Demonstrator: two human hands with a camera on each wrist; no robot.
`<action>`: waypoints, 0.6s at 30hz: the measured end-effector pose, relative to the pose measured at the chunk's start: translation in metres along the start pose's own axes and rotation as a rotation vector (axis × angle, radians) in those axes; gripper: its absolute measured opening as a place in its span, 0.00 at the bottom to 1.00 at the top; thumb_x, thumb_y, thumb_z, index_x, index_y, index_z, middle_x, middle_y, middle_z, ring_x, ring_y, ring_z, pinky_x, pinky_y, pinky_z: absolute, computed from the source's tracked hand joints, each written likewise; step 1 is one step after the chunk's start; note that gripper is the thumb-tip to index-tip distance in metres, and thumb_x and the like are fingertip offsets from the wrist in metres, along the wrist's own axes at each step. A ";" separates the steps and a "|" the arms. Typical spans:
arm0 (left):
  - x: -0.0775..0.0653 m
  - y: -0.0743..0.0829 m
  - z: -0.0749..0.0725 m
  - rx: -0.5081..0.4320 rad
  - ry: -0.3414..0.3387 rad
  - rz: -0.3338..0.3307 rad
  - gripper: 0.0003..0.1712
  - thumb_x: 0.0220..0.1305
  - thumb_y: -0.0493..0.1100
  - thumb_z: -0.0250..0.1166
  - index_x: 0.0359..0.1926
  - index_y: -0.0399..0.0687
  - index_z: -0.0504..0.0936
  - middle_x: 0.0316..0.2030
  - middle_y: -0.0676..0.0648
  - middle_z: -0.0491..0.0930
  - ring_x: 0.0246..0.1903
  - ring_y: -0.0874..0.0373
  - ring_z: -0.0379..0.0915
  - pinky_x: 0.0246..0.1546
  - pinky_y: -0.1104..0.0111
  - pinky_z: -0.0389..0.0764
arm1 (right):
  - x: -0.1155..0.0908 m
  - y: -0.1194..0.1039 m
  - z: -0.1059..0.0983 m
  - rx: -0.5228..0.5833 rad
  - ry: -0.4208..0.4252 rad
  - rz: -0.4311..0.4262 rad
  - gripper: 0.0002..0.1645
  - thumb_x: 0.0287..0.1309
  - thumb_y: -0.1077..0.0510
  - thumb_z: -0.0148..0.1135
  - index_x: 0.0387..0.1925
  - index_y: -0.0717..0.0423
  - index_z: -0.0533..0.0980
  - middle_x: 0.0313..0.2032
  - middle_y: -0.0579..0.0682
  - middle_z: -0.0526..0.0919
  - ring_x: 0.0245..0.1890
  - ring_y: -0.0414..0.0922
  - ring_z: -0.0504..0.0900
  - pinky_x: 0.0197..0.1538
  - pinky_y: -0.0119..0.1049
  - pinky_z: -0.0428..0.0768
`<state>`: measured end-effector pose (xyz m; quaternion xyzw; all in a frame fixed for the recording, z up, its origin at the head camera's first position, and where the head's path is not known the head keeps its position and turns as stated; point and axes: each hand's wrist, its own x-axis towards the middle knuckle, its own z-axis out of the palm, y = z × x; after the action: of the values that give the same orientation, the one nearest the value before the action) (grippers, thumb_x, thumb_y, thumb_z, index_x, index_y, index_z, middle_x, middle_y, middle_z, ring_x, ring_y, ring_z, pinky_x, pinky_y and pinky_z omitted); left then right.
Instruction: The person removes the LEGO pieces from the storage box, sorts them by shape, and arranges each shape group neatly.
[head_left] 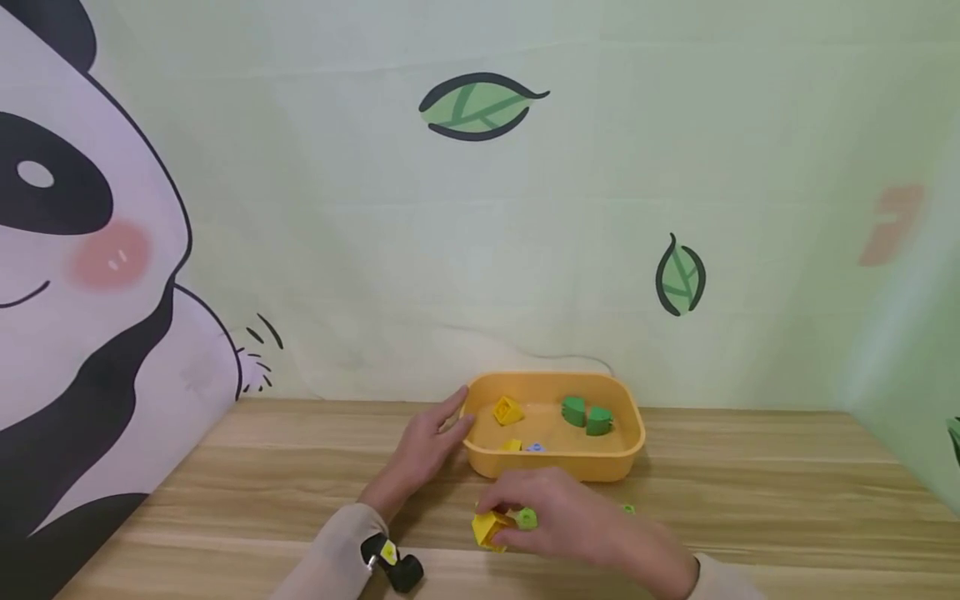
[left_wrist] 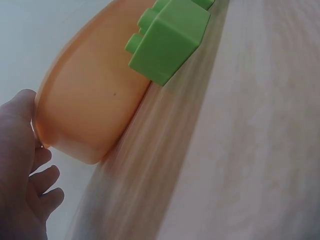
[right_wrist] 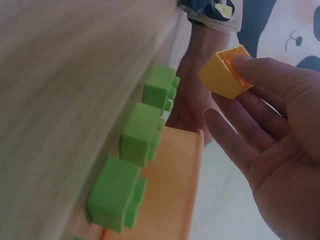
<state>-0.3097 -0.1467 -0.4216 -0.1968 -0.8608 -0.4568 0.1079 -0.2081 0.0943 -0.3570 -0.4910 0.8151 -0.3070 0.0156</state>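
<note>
My right hand (head_left: 551,512) pinches a yellow sloped toy brick (right_wrist: 225,72) between thumb and fingertips, just above the table in front of the orange bin (head_left: 555,467). The brick's hollow underside faces the thumb in the right wrist view. My left hand (head_left: 423,450) touches the bin's left end, its thumb and forefinger against the outer wall near the rim. Light green studded bricks (left_wrist: 170,42) stand on the table by the bin's near side; in the head view the right hand partly hides a light green brick (head_left: 527,518).
Inside the bin lie a yellow brick (head_left: 507,410), dark green pieces (head_left: 598,421), another yellow piece (head_left: 512,445) and a blue piece (head_left: 535,447), the last two partly hidden by the near wall. Behind the wooden table (head_left: 750,483) hangs a printed backdrop (head_left: 337,208).
</note>
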 end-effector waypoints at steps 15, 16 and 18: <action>0.001 0.000 0.001 -0.007 -0.007 -0.040 0.34 0.82 0.51 0.60 0.80 0.43 0.66 0.78 0.45 0.64 0.76 0.45 0.61 0.77 0.47 0.61 | 0.001 0.002 0.021 0.028 -0.110 0.046 0.13 0.65 0.63 0.75 0.51 0.52 0.86 0.46 0.35 0.87 0.45 0.27 0.81 0.52 0.25 0.83; 0.000 0.000 0.001 -0.006 -0.007 -0.040 0.34 0.82 0.52 0.60 0.80 0.43 0.66 0.78 0.46 0.64 0.76 0.45 0.61 0.77 0.47 0.61 | 0.002 0.002 0.022 0.041 -0.122 0.069 0.13 0.66 0.63 0.74 0.51 0.51 0.86 0.45 0.34 0.86 0.45 0.27 0.81 0.52 0.25 0.83; 0.000 0.000 0.001 -0.008 -0.006 -0.037 0.34 0.82 0.52 0.60 0.80 0.43 0.66 0.78 0.46 0.64 0.76 0.45 0.61 0.77 0.47 0.61 | 0.002 0.001 0.022 0.061 -0.139 0.104 0.12 0.66 0.62 0.74 0.50 0.50 0.86 0.45 0.32 0.86 0.44 0.27 0.81 0.52 0.25 0.83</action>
<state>-0.3100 -0.1458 -0.4223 -0.1829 -0.8627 -0.4617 0.0960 -0.2031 0.0829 -0.3749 -0.4673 0.8269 -0.2955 0.1029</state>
